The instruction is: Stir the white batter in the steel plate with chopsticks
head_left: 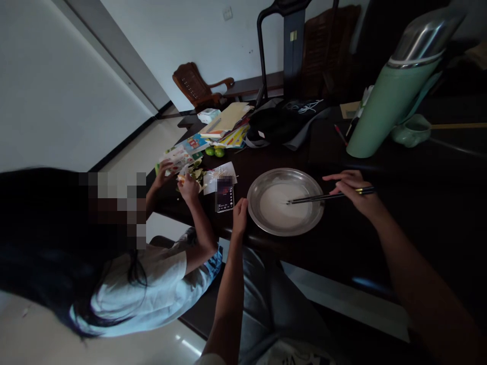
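Note:
A wide, shallow metal bowl (pixel 255 215) sits near the table's front edge with a whitish liquid or batter (pixel 279 208) in it. My left hand (pixel 240 215) grips the bowl's left rim, its fingers partly hidden. From the right, my right hand (pixel 356 193) holds a pair of dark chopsticks (pixel 329 196) near their thick end, index finger stretched out. The chopsticks' tips reach into the whitish contents near the middle of the bowl.
At my left a seated person's hands (pixel 188 187) hold something small over peels. A phone (pixel 225 196) lies on the table by white paper (pixel 220 175). Green fruits (pixel 219 152), stacked books (pixel 226 121) and a black bag (pixel 281 121) lie behind. A green thermos (pixel 391 106) stands right.

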A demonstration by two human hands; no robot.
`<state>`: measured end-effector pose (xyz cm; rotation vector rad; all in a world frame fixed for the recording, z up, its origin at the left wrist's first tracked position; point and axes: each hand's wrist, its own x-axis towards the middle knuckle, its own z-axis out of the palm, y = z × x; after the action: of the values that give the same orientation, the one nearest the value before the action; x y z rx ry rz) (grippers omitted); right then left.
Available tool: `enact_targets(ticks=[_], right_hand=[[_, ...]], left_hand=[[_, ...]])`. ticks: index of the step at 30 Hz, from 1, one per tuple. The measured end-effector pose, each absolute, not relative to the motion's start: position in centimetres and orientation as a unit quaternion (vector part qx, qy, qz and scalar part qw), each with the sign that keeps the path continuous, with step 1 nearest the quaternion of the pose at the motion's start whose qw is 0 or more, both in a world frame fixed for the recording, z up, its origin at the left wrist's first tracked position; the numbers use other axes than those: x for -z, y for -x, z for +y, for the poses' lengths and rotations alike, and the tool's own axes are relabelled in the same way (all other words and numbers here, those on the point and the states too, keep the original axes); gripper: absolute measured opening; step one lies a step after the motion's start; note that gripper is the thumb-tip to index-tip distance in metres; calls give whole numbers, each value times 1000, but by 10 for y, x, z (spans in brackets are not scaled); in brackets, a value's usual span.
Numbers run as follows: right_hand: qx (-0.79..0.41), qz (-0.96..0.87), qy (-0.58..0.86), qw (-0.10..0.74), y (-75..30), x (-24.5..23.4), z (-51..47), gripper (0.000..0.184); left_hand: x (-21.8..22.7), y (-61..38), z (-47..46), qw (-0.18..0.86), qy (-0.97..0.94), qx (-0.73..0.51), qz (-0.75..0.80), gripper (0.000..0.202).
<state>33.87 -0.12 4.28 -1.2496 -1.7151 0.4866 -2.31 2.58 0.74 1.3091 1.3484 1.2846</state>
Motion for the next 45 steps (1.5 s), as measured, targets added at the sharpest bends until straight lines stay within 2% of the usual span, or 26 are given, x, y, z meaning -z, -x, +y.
enact_targets(ticks=[2, 7, 13, 19, 25, 31, 37, 42, 45], right_hand=[[-213, -700, 501, 462, -340, -44, -2, 43], [-209, -731, 492, 424, -327, -42, -1, 29], [-196, -697, 510, 465, -338, -44, -2, 41], [-207, -720, 501, 434, -327, -43, -2, 31], [-205, -694, 512, 463, -339, -47, -3, 46], [-198, -726, 501, 427, -327, -42, -2, 31], [-201, -699, 509, 461, -343, -45, -3, 44], [-208, -729, 491, 430, -328, -44, -3, 29], [-191, -706, 511, 452, -333, -46, -1, 33]], left_hand=[[-7, 23, 26, 419, -524, -511, 538, 49], [-8, 21, 27, 421, -511, -509, 551, 50], [-8, 22, 26, 421, -511, -509, 549, 48], [-9, 20, 24, 422, -509, -505, 554, 51], [-13, 19, 25, 418, -515, -500, 557, 50], [-11, 20, 25, 420, -517, -499, 554, 51], [-8, 20, 25, 417, -525, -503, 545, 53], [-10, 20, 25, 414, -521, -502, 553, 53], [-12, 20, 25, 421, -516, -500, 554, 52]])
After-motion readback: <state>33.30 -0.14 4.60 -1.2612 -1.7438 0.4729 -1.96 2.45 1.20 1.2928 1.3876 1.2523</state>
